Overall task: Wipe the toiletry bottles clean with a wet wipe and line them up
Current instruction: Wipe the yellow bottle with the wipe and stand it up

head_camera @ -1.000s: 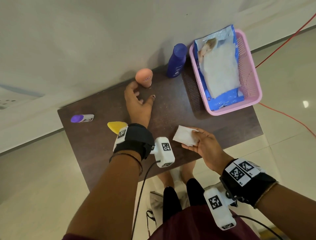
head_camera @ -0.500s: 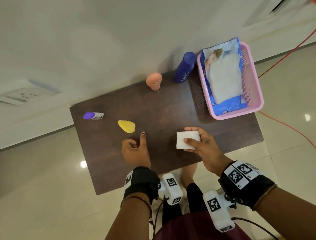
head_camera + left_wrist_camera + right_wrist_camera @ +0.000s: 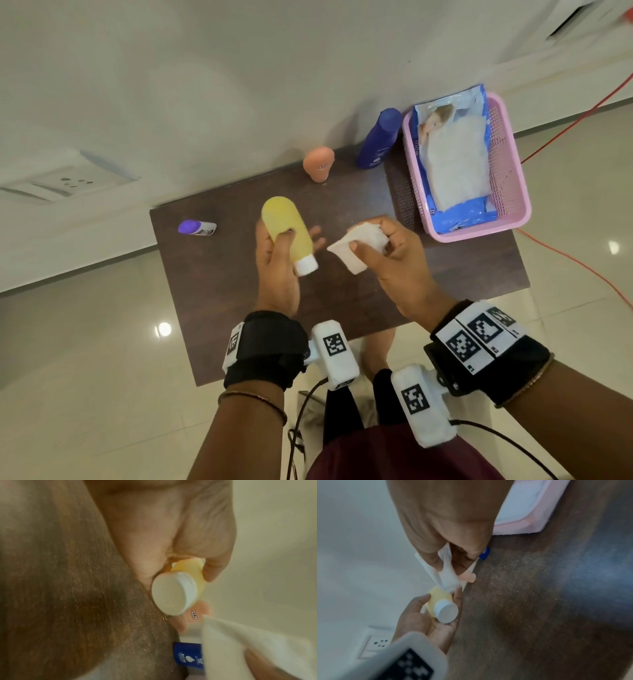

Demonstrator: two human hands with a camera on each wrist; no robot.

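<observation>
My left hand (image 3: 284,250) grips a yellow bottle (image 3: 286,222) with a white cap (image 3: 173,593), lifted above the dark table (image 3: 239,301), cap toward me. Just to its right, my right hand (image 3: 387,246) pinches a crumpled white wet wipe (image 3: 359,245) a short way from the bottle. In the right wrist view the wipe (image 3: 445,572) hangs just above the yellow bottle (image 3: 440,596). An orange bottle (image 3: 318,164) and a blue bottle (image 3: 378,138) stand at the table's far edge. A purple-capped bottle (image 3: 197,228) lies on its side at the far left.
A pink basket (image 3: 513,178) at the table's far right holds a blue pack of wipes (image 3: 452,161). A white wall runs along the far edge, with a socket plate (image 3: 65,181) at left. An orange cable (image 3: 582,263) crosses the tiled floor on the right.
My left hand drew back from the orange bottle, then took the yellow bottle and lifted it off the table. My right hand raised the wipe from the table and bunched it.
</observation>
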